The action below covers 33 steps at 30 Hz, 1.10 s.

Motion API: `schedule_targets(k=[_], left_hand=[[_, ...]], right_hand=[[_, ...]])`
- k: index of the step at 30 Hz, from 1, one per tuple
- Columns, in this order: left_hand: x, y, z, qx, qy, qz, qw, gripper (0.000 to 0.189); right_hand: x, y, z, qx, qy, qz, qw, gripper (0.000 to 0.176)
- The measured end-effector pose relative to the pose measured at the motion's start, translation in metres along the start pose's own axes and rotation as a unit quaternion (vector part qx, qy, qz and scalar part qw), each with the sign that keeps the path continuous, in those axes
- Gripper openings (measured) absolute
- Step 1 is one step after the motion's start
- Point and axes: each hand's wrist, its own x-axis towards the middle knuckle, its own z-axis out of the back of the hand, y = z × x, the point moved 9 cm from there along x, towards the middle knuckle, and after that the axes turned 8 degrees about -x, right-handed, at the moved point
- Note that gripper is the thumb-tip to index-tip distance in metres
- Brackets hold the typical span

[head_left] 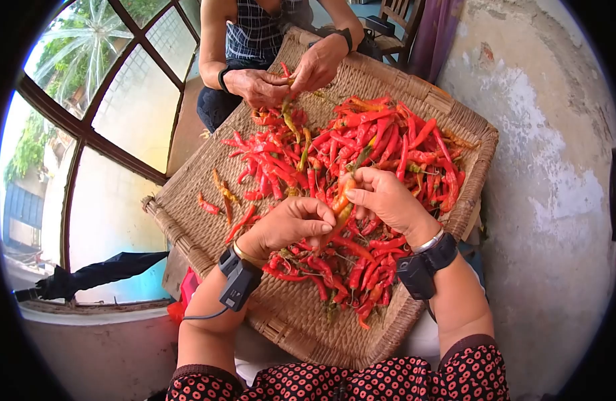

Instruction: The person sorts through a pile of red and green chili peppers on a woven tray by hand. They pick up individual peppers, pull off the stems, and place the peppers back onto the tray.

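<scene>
Between my two hands is an orange-and-green chili pepper [342, 207], held over a wide woven tray [187, 175]. My left hand [293, 224] pinches its lower end with thumb and fingers. Near the stem end, my right hand [381, 198] has its fingers closed on the same pepper. Red chili peppers [381, 134] lie heaped beneath and beyond my hands, a few of them yellowish or orange. Some peppers right under my fingers are hidden.
Across the tray, another person's hands [281, 83] hold a pepper over the far edge. A black folded umbrella [107, 271] leans by the window [114, 154] on the left. A rough plaster wall [548, 167] stands close on the right, and a wooden chair [400, 30] behind.
</scene>
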Motion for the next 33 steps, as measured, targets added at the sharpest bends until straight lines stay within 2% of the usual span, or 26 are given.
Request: schedule_targets(k=[4, 6, 8, 10, 11, 12, 14, 15, 16, 18, 19, 21, 22, 24, 25, 26, 27, 28, 29, 31, 32, 33], left_hand=[[0.001, -0.01, 0.014, 0.085, -0.071, -0.005, 0.994, 0.004], [0.0, -0.03, 0.046, 0.092, -0.173, -0.115, 0.974, 0.004], [0.005, -0.039, 0.058, 0.086, -0.198, -0.15, 0.965, 0.01], [-0.013, -0.074, 0.058, 0.042, -0.319, -0.327, 0.888, 0.02], [-0.016, -0.078, 0.057, 0.107, -0.306, -0.341, 0.882, 0.028], [-0.022, -0.077, 0.059, 0.106, -0.307, -0.341, 0.882, 0.028], [-0.006, -0.044, 0.042, 0.175, -0.175, -0.157, 0.956, 0.029], [-0.005, -0.036, 0.019, 0.218, -0.115, -0.082, 0.966, 0.03], [-0.001, -0.026, 0.006, 0.227, -0.088, -0.111, 0.964, 0.026], [0.002, -0.001, -0.013, 0.295, 0.012, -0.005, 0.955, 0.024], [0.002, 0.0, -0.016, 0.294, 0.012, -0.004, 0.956, 0.024], [0.001, 0.014, -0.01, 0.24, -0.021, 0.084, 0.967, 0.023], [0.0, 0.011, -0.01, 0.24, -0.02, 0.085, 0.967, 0.023], [-0.004, -0.004, 0.01, 0.224, -0.082, 0.08, 0.968, 0.022], [-0.005, -0.014, 0.02, 0.223, -0.104, 0.062, 0.967, 0.02], [-0.002, -0.015, 0.029, 0.224, -0.103, 0.063, 0.967, 0.02], [-0.001, -0.031, 0.047, 0.089, -0.169, -0.052, 0.98, 0.02], [-0.007, -0.043, 0.065, -0.049, -0.228, -0.164, 0.958, 0.023], [-0.007, -0.041, 0.068, -0.049, -0.228, -0.164, 0.958, 0.023], [-0.021, -0.045, 0.084, -0.101, -0.327, -0.214, 0.915, 0.034], [-0.021, -0.044, 0.083, -0.102, -0.327, -0.213, 0.915, 0.034], [-0.014, -0.038, 0.074, -0.046, -0.294, -0.173, 0.939, 0.034]], right_hand=[[0.0, -0.009, 0.001, 0.015, 0.016, -0.015, 1.0, 0.017], [0.0, -0.014, 0.004, 0.01, 0.005, -0.032, 0.999, 0.017], [0.002, -0.016, 0.005, -0.008, 0.005, -0.03, 0.999, 0.016], [0.003, -0.018, 0.005, 0.006, -0.003, -0.026, 1.0, 0.015], [0.004, -0.018, 0.006, 0.017, -0.011, -0.023, 1.0, 0.014], [0.003, -0.017, 0.005, 0.017, -0.01, -0.023, 1.0, 0.014], [0.002, -0.011, 0.008, 0.075, -0.036, -0.01, 0.996, 0.013], [0.001, -0.01, 0.008, 0.074, -0.036, -0.011, 0.997, 0.013], [0.001, -0.01, 0.008, 0.077, -0.039, -0.013, 0.996, 0.013], [0.001, -0.011, 0.009, 0.078, -0.042, -0.017, 0.996, 0.012], [0.001, -0.011, 0.008, 0.078, -0.032, -0.011, 0.996, 0.013], [0.001, -0.01, 0.01, 0.078, -0.023, -0.004, 0.997, 0.014], [0.0, -0.007, 0.02, 0.052, -0.064, 0.005, 0.997, 0.013], [0.002, -0.004, 0.043, -0.019, -0.148, 0.051, 0.988, 0.013], [-0.001, 0.008, 0.057, -0.148, -0.213, 0.109, 0.96, 0.013], [-0.008, 0.023, 0.065, -0.273, -0.274, 0.165, 0.908, 0.014], [-0.009, 0.026, 0.068, -0.272, -0.275, 0.164, 0.907, 0.014], [-0.014, 0.036, 0.07, -0.38, -0.311, 0.16, 0.857, 0.017], [-0.019, 0.044, 0.07, -0.482, -0.341, 0.153, 0.793, 0.02], [-0.019, 0.041, 0.069, -0.523, -0.327, 0.129, 0.776, 0.023], [-0.017, 0.037, 0.068, -0.564, -0.312, 0.105, 0.758, 0.025], [-0.018, 0.038, 0.068, -0.564, -0.312, 0.103, 0.757, 0.025]])
